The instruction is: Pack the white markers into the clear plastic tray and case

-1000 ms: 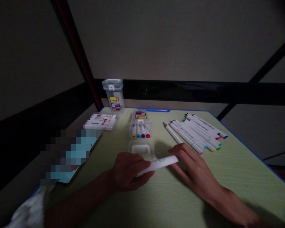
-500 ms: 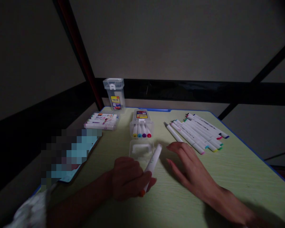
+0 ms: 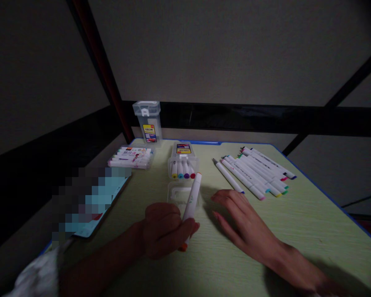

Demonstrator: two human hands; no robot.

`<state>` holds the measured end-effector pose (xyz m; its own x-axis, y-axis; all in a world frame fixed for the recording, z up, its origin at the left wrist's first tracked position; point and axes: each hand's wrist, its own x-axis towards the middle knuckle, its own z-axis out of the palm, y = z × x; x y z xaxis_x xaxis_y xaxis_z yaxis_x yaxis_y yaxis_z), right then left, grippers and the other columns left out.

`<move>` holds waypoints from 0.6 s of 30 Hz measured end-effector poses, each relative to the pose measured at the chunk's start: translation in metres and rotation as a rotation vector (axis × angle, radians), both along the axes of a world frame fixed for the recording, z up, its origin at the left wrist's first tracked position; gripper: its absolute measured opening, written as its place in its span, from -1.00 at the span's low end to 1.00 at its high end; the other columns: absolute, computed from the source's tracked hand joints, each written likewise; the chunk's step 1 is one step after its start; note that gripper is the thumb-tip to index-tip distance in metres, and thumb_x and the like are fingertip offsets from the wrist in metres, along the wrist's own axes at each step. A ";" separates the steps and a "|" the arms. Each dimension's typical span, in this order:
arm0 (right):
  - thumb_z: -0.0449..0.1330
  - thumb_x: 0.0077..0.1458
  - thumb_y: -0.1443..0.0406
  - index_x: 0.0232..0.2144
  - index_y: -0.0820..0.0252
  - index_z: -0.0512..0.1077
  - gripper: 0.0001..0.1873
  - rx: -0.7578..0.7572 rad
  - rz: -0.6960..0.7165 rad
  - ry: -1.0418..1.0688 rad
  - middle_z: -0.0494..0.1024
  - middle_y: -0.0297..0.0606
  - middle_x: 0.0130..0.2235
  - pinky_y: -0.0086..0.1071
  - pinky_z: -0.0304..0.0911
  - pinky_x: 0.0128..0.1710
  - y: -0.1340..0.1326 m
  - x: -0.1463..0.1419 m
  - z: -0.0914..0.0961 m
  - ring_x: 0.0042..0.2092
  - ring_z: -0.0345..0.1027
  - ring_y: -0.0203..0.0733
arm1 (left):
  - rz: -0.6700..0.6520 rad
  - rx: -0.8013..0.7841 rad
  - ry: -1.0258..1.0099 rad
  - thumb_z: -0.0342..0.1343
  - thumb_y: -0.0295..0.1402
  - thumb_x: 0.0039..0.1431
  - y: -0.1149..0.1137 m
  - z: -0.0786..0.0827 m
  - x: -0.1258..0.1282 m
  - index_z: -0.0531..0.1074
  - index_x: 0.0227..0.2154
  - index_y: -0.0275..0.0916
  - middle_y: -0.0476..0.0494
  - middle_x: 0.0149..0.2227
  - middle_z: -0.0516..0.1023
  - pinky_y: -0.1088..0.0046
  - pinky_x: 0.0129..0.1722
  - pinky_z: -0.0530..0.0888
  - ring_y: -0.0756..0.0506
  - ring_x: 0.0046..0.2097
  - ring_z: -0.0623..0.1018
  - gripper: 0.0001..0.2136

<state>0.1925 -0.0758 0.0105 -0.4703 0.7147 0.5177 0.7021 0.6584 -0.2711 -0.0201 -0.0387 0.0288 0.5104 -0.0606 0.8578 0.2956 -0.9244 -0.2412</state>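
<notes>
My left hand [image 3: 165,229] is closed round a white marker [image 3: 191,202] with an orange lower end. The marker points away from me, its far tip close to a clear open marker case [image 3: 183,165] lying on its side with several coloured marker ends showing. The case's clear lid [image 3: 181,194] lies flat just in front of it, under the marker. My right hand [image 3: 239,222] rests flat on the green table [image 3: 297,231] to the right, fingers stretched out and holding nothing. A row of several loose white markers [image 3: 256,171] lies beyond it.
A flat pack of markers [image 3: 131,158] lies at the back left, and an upright clear case [image 3: 147,122] stands behind it. A blurred light-blue object [image 3: 92,202] lies at the table's left edge. Dark bars and a wall stand behind the table.
My right hand let go of the white marker and settled flat on the table. My left hand swung the marker from lying sideways to pointing at the open case.
</notes>
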 end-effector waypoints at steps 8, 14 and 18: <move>-0.05 0.15 0.40 -0.13 0.25 0.23 -0.79 -0.022 0.039 -0.036 0.39 -0.11 -0.20 -0.17 0.25 -0.18 -0.001 -0.002 0.003 -0.16 0.26 -0.10 | 0.022 -0.089 0.108 -0.06 -0.41 0.23 -0.002 -0.007 -0.005 0.35 -0.31 -0.36 0.07 -0.67 0.36 0.55 -0.63 0.33 0.05 -0.62 0.39 -0.87; -0.06 0.16 0.39 -0.15 0.29 0.24 -0.80 -0.032 0.057 -0.046 0.38 -0.11 -0.23 -0.18 0.24 -0.19 -0.001 -0.002 0.003 -0.18 0.25 -0.11 | -0.038 -0.014 0.036 -0.13 -0.41 0.26 0.003 -0.011 -0.002 0.36 -0.34 -0.36 0.07 -0.68 0.35 0.58 -0.68 0.31 0.08 -0.64 0.36 -0.81; -0.06 0.17 0.40 -0.14 0.28 0.23 -0.80 -0.034 0.068 -0.054 0.38 -0.11 -0.23 -0.18 0.23 -0.18 -0.001 -0.003 0.003 -0.18 0.24 -0.11 | -0.044 -0.001 0.030 -0.14 -0.40 0.27 0.007 -0.011 -0.002 0.37 -0.34 -0.41 0.05 -0.67 0.33 0.59 -0.67 0.30 0.08 -0.62 0.36 -0.78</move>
